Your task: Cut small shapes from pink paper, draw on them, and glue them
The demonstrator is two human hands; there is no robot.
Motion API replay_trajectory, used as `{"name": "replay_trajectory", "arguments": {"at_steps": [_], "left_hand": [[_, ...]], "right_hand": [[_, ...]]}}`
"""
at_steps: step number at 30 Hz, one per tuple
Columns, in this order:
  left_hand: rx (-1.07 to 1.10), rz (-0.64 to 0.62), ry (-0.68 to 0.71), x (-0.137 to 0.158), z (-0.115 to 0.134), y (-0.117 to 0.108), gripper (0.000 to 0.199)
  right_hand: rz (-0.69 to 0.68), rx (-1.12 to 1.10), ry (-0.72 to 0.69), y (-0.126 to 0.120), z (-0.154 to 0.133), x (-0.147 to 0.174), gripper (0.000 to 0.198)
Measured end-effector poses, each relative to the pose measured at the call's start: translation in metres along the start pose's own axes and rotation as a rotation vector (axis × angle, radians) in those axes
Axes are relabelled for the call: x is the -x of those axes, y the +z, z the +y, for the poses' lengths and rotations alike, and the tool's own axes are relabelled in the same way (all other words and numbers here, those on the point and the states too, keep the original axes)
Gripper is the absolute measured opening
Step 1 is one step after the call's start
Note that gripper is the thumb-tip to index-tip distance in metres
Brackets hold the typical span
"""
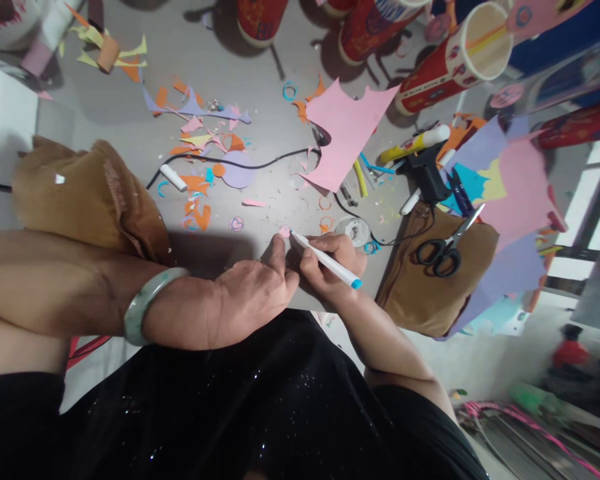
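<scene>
My right hand [333, 263] is closed around a white marker [333, 263] with a blue end, held at a slant like a pen. Its tip meets a small pink paper circle [285, 231] on the table. My left hand [253, 287] pins that circle with the outstretched index finger, while its other fingers are curled under and partly hidden. A pale green bangle [147, 303] circles the left wrist. Left of the pink circle lies another small paper circle with a heart drawn on it [237, 223]. A roll of clear tape [353, 231] rests just beyond my right hand.
Colored paper scraps [197, 180] litter the grey table. A large pink sheet [347, 127] lies ahead. Black scissors [445, 257] rest on a brown pouch [430, 293], beside a black glue gun [427, 173] and its cord. Red paper cups [440, 67] stand at the back. Another brown pouch [80, 193] sits left.
</scene>
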State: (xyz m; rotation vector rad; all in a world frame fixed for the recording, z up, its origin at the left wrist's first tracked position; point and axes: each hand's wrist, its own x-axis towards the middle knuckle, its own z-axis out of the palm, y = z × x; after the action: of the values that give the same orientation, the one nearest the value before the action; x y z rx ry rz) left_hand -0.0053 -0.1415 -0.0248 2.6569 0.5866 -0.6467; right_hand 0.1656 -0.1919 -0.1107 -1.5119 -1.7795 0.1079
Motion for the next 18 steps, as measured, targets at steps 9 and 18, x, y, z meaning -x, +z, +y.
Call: {"name": "replay_trajectory", "arguments": {"at_steps": [9, 18], "left_hand": [[-0.041, 0.059, -0.001, 0.0028, 0.0, 0.0085, 0.054], [-0.008, -0.022, -0.007, 0.0017, -0.0003, -0.0013, 0.046]], "right_hand": [[-0.016, 0.055, 0.007, -0.0015, -0.002, 0.0012, 0.009], [-0.079, 0.01, 0.065, -0.0059, -0.0073, 0.0012, 0.008]]}}
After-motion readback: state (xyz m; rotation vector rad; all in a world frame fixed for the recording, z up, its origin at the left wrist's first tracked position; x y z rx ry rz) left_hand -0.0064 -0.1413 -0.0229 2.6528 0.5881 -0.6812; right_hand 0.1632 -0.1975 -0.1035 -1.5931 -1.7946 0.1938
